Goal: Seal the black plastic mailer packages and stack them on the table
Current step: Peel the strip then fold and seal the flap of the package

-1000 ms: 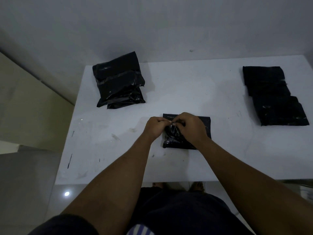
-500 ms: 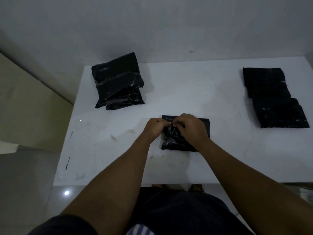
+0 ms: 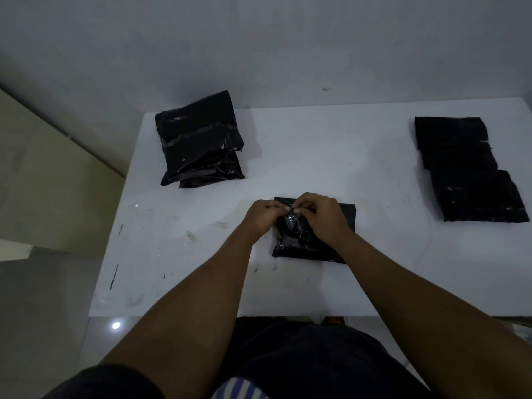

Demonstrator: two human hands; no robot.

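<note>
Black mailer package [image 3: 302, 240]: lies flat on the white table [image 3: 316, 156], near the front edge, about mid-width. Its near half is crumpled and glossy. Its far edge is straight, and a flat dark band is seen past the hands.

Left hand [image 3: 263, 216]: placed at the package's far left corner, fingers [image 3: 276, 208] curled, tips brought together with the thumb in a pinch on the plastic at the package's upper middle.

Right hand [image 3: 322, 217]: laid over the package's right half, fingers [image 3: 305, 201] likewise curled and pinching at the same spot. The tips of both hands are touching or all but touching. A small pale glint is noted between them; whether it is a liner strip or the film itself cannot be told.

Stack of sealed mailers [image 3: 198, 142]: set at the far left of the table, well apart from the hands. At least two bulging packages are piled, the upper one askew, with a tape-like band across it.

Overlapping flat mailers [image 3: 466, 168]: laid at the far right of the table, the count not resolved in the dim light.

Table top is marked with scuffs and dark streaks at its left front. A grey wall [image 3: 259, 47] is seen behind it and a glossy floor [image 3: 43, 312] to the left.
</note>
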